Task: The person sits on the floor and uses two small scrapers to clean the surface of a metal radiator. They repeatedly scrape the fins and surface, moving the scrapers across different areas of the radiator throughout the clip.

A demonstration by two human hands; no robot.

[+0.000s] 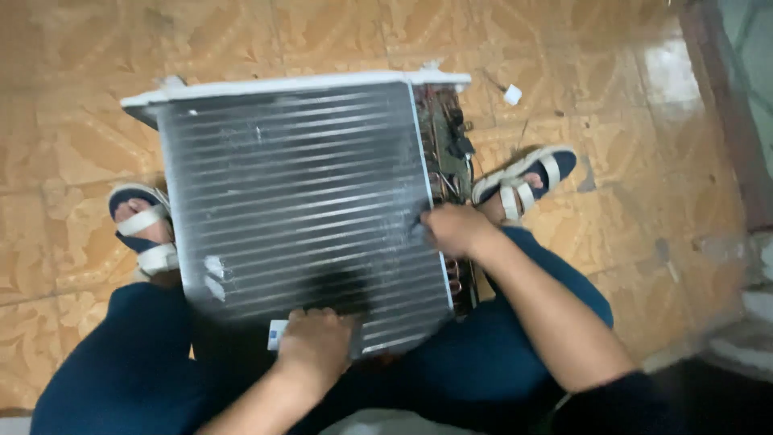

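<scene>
A large finned metal coil unit (pixel 298 201) with a white top frame stands on the floor between my knees, its grey ribbed face turned up toward me. My left hand (pixel 316 342) grips its near bottom edge, next to a small white-and-blue label (pixel 277 333). My right hand (pixel 453 229) is closed on the unit's right edge, beside the copper tube bends and wiring (pixel 447 145) along that side. Whether the right hand holds a small tool is unclear from the blur.
My legs in dark blue trousers and my feet in navy-and-white sandals (pixel 527 179) (pixel 141 229) flank the unit. The floor is patterned orange-tan tile (pixel 612 121). A small white piece (pixel 513 94) with a thin wire lies near the unit's far right corner. A dark threshold (pixel 729 105) runs at right.
</scene>
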